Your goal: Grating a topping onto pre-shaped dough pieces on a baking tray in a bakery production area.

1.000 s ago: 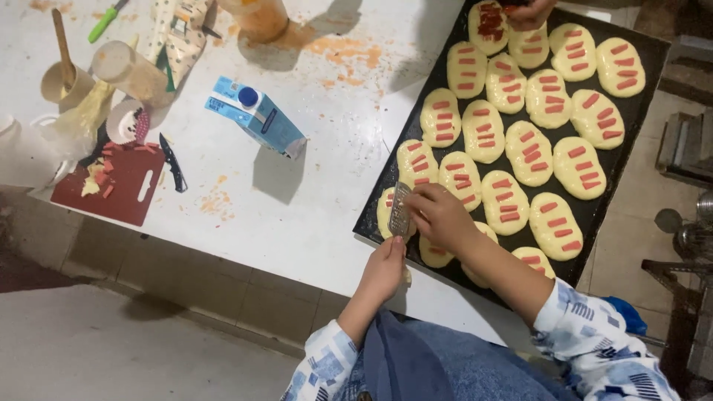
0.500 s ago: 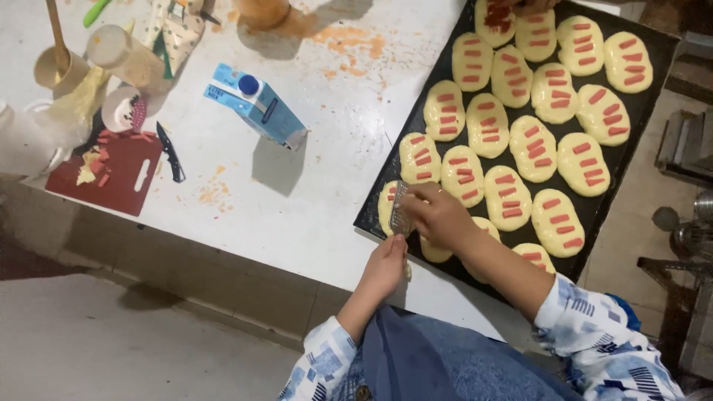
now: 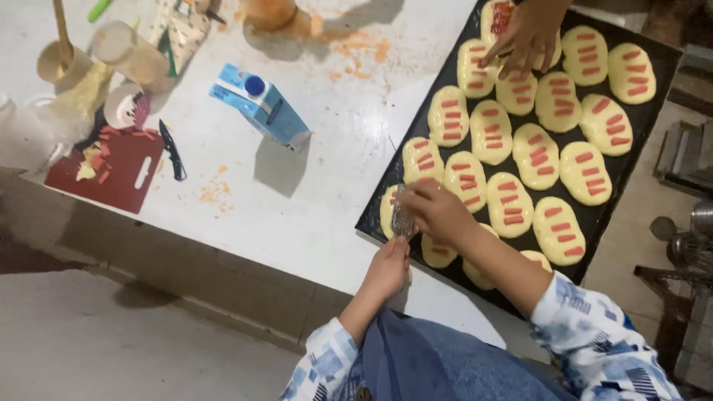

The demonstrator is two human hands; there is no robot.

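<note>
Small metal grater [image 3: 403, 214], held upright over the near left corner of the black baking tray [image 3: 627, 178], just above an oval dough piece [image 3: 389, 212] at the tray's edge. Its long axis runs roughly vertical in the head view, top end pointing away from the person, lower end toward the left hand [image 3: 388, 269]. It appears to be thin, stiff sheet metal, light, with a rough face; judged best taken by its side edges or ends, not by the cutting surface. The right hand [image 3: 438, 212] has its fingers closed around the grater's upper right side. The left hand sits just below it at the table edge, fingers curled; whether it grips anything cannot be told.

The tray carries rows of pale oval dough pieces topped with red strips, soft and easily dented by the look of them. A co-worker's hand [image 3: 529, 33] rests on pieces at the far end. On the white table [image 3: 312, 208] to the left: a blue carton [image 3: 260, 104] lying on its side, a black knife [image 3: 174, 148], and a red cutting board [image 3: 108, 167].
</note>
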